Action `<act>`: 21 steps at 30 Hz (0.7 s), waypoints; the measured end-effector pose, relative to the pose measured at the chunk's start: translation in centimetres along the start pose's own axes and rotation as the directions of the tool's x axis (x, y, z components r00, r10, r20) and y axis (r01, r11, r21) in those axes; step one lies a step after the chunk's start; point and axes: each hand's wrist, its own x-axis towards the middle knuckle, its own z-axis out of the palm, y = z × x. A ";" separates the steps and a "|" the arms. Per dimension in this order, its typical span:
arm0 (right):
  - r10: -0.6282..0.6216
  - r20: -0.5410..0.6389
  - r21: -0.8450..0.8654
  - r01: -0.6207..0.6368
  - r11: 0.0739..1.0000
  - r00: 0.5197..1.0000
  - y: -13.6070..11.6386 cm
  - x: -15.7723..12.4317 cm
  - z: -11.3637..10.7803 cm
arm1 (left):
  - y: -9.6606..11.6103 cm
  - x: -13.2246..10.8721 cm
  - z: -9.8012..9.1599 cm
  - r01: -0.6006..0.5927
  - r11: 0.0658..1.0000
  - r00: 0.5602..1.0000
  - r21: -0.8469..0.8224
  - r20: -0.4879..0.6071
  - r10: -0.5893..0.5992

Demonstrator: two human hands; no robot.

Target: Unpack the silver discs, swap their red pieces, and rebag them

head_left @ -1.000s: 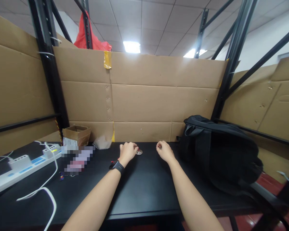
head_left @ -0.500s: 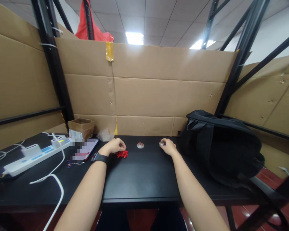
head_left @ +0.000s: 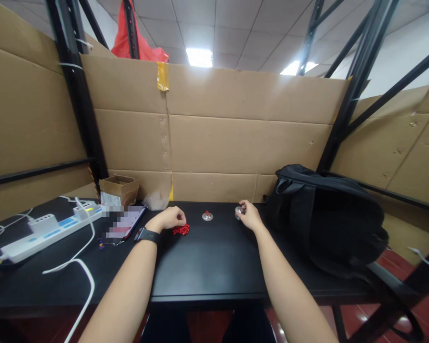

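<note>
A clear round suction cup (head_left: pixel 238 213) is pinched by the fingers of my right hand (head_left: pixel 249 215), tilted with its disc turned up from the black table top. Another clear suction cup (head_left: pixel 207 216), with a small red piece on its top, sits on the table between my hands. My left hand (head_left: pixel 171 217), wearing a dark watch, bends over a small pile of red pieces (head_left: pixel 181 230). Its fingers are closed together just above the pile; whatever lies between them is too small to make out.
A black bag (head_left: pixel 332 219) stands at the right. To the left lie a white power strip (head_left: pixel 53 236), a phone-like flat item (head_left: pixel 123 224) and a white cable (head_left: pixel 87 276). Behind them are a small cardboard box (head_left: pixel 119 189), a clear plastic bag (head_left: pixel 156 200) and a cardboard wall (head_left: pixel 214 143).
My right hand has tipped the suction cup, so more of its disc shows, and the fingers have risen slightly. My left hand stays almost still by the red pile.
</note>
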 end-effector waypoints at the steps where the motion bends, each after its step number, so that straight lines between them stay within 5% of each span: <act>1: -0.013 -0.019 0.089 0.015 0.996 1.000 -0.3 0.0 0.1 | 0.2 -0.1 -0.1 -0.026 1.000 0.999 0.012 -0.026 0.026; 5: -0.035 -0.044 0.464 0.051 0.884 0.998 -2.8 -0.1 0.7 | 1.9 -0.3 -0.6 -0.181 0.981 0.953 -0.065 -0.258 0.159; 10: -0.092 0.063 0.768 0.011 0.641 0.994 -7.4 -1.6 1.3 | 5.9 0.3 0.9 -0.325 0.899 0.880 -0.293 -0.442 0.174; 15: -0.178 0.151 0.874 -0.047 0.484 0.972 -10.4 -3.2 1.6 | 8.0 1.3 3.5 -0.359 0.846 0.866 -0.393 -0.478 0.146; 21: -0.183 0.151 0.886 -0.051 0.460 0.971 -11.0 -3.5 1.8 | 7.7 2.3 5.2 -0.353 0.836 0.869 -0.421 -0.479 0.126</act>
